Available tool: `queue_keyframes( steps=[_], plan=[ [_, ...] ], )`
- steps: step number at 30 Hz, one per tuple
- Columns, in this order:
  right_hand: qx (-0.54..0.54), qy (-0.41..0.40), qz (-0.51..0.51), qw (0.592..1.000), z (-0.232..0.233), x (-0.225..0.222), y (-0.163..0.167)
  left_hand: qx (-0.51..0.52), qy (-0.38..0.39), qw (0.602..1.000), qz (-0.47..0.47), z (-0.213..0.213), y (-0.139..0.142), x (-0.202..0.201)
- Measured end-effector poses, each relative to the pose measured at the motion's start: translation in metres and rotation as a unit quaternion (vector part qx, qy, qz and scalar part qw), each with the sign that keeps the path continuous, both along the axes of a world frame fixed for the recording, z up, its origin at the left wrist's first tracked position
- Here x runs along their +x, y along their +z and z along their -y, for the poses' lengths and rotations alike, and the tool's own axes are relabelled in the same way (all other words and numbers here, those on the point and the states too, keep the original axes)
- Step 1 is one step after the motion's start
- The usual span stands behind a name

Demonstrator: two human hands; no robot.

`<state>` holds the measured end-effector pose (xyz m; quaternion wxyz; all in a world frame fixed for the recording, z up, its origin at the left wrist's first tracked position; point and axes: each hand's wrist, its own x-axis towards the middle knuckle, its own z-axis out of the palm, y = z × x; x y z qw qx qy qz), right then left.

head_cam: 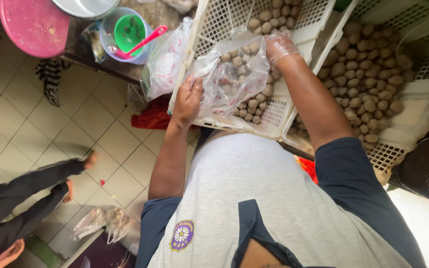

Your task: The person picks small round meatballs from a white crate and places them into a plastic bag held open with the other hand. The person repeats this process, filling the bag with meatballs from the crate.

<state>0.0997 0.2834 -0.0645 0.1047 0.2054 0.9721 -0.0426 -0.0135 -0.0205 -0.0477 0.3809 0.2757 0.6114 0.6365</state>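
Left hand (187, 101) gripping clear bag (234, 74), gloved right hand (279, 47) apparently inside its mouth

shirt: light grey short-sleeved T-shirt (254, 198) of soft knit fabric
sleeves: dark navy short sleeves (353, 173), ending above the elbows
collar: dark navy neck placket (251, 223) running down the chest middle
badge: round purple and yellow emblem (181, 235) with a white flower shape, printed on the chest
left hand (188, 101): bare, no covering
right hand (278, 47): covered by a thin clear plastic glove, crinkled
forearms: bare below the sleeves
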Motion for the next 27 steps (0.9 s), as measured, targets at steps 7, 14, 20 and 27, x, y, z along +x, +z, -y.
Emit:
queue_keyframes(
  steps=[7,14,20,27],
  plan=[
    [-0.492,-0.334,-0.338,0.730,-0.008,0.031,0.038,0.024,-0.016,0.998,0.048,-0.002,-0.002,-0.001],
    [-0.847,0.196,-0.243,0.431,0.059,0.056,0.081,0.032,-0.040,0.997,0.059,0.001,-0.005,-0.001],
    [-0.620,-0.066,-0.309,0.719,0.082,0.027,0.044,0.049,-0.043,0.992,0.108,0.000,0.000,-0.003],
    [-0.183,-0.183,-0.240,0.936,0.003,0.041,0.010,0.051,-0.052,0.988,0.134,0.005,-0.007,-0.004]
  ],
)
